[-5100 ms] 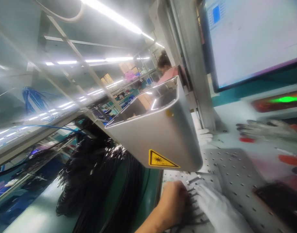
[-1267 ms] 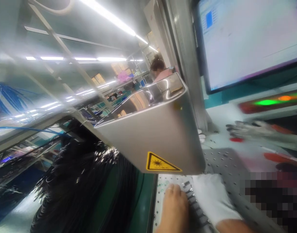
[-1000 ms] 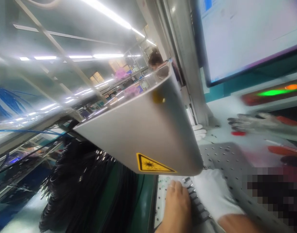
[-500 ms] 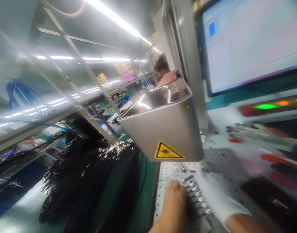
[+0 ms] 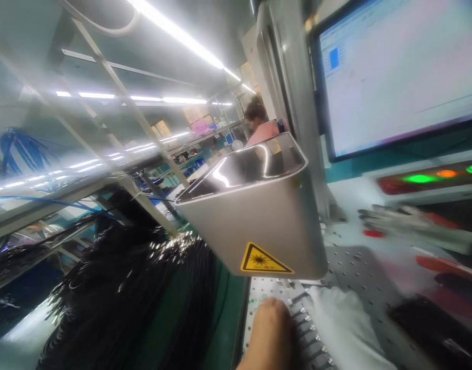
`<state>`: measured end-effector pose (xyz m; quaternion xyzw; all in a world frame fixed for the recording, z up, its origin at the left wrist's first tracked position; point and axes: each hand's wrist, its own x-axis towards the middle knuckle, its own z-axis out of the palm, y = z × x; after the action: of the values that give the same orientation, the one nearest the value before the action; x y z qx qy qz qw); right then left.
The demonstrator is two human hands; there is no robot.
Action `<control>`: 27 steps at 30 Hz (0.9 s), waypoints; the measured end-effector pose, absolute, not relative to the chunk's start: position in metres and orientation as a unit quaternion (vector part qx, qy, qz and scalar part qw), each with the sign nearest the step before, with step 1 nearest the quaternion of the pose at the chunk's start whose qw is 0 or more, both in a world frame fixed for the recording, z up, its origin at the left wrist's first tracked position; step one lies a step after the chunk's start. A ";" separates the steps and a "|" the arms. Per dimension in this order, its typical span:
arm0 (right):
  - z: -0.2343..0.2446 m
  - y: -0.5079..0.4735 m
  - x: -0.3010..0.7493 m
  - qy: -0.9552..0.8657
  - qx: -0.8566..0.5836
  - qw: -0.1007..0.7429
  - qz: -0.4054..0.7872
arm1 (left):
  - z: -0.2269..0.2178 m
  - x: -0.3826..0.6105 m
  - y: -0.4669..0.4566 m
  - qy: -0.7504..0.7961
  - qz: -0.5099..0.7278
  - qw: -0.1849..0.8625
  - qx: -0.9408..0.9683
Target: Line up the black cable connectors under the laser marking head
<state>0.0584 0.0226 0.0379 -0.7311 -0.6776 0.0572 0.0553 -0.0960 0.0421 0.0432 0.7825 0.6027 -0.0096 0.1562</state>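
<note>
- The bare left hand (image 5: 270, 331), at the bottom centre of the frame, rests palm-down with fingers together on the left ends of a row of small silver metal connector plugs on black cables (image 5: 307, 329); how tightly it presses I cannot tell.
- The white-gloved right hand (image 5: 346, 329), just right of it, lies flat over the other side of the same row, fingers extended, grasping nothing that shows.
- The plugs lie side by side on the grey perforated metal plate (image 5: 359, 270), directly beneath the grey box-shaped laser head with a yellow warning triangle (image 5: 261, 226).
- To do this well, I judge the plugs should sit parallel, ends level and flat, with both hands' fingers kept clear of the spot under the head.
- A mass of loose black cables (image 5: 135, 298) fills the lower left; their pull could skew the row, so leave slack.
- The bright computer monitor (image 5: 398, 77) sits upper right, above green and orange indicator lights (image 5: 432, 177).
</note>
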 end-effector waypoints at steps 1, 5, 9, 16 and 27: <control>0.035 0.024 0.057 -0.676 -0.733 0.060 0.049 | 0.043 -0.097 0.043 0.593 0.005 0.171 0.787; 0.023 0.023 0.056 -0.677 -0.732 0.074 0.034 | 0.045 -0.101 0.041 0.575 0.025 0.188 0.796; 0.019 0.024 0.056 -0.670 -0.735 0.094 0.039 | 0.041 -0.101 0.038 0.561 0.049 0.170 0.809; 0.019 0.028 0.054 -0.681 -0.725 0.100 0.023 | 0.050 -0.092 0.039 0.564 0.005 0.164 0.810; -0.017 -0.067 0.110 -0.685 -0.607 0.341 -0.215 | 0.035 -0.109 0.003 0.266 0.249 0.019 0.931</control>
<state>0.1095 -0.0674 -0.0168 -0.6069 -0.6851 -0.2155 0.3405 -0.1091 0.0030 0.0349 0.9311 0.2662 0.2488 0.0188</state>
